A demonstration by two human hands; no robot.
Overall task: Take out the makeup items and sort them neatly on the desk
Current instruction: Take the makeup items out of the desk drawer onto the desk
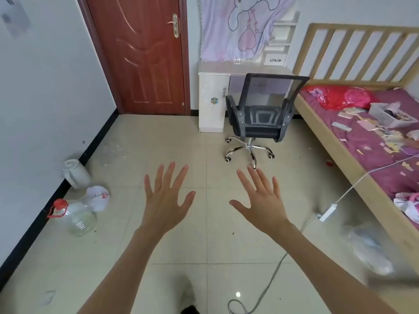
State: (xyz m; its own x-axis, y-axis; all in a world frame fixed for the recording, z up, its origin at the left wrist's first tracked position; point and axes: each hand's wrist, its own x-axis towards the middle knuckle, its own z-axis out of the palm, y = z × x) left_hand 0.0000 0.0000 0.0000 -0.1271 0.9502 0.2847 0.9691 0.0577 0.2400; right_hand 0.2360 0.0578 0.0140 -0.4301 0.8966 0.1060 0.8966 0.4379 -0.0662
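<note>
A pale tiled floor (181,137) fills most of the view, glossy and speckled with small bits of debris. At the far wall stands a white table (212,103) with a cupboard door on its left side, and a black mesh office chair (264,109) on a chrome wheeled base is pushed up against it, its back to the camera. A red-brown door (140,53) is shut to the left of the table, and a lilac cartoon curtain (240,28) hangs above it.

Along the right runs a wooden bed (322,137) with a purple sheet, scattered with small packets and papers; a white box (391,115) holding small items lies among them, but whether these are makeup is too small to tell.

By the left wall sit a white kettle (76,174), a clear jug with a red cap (78,217) and a white bag (97,197). A power strip (327,213) and grey cable (269,275) trail across the floor beside the bed.

The left hand (166,200) and right hand (263,202) hover mid-air over bare tiles, fingers spread, holding nothing
</note>
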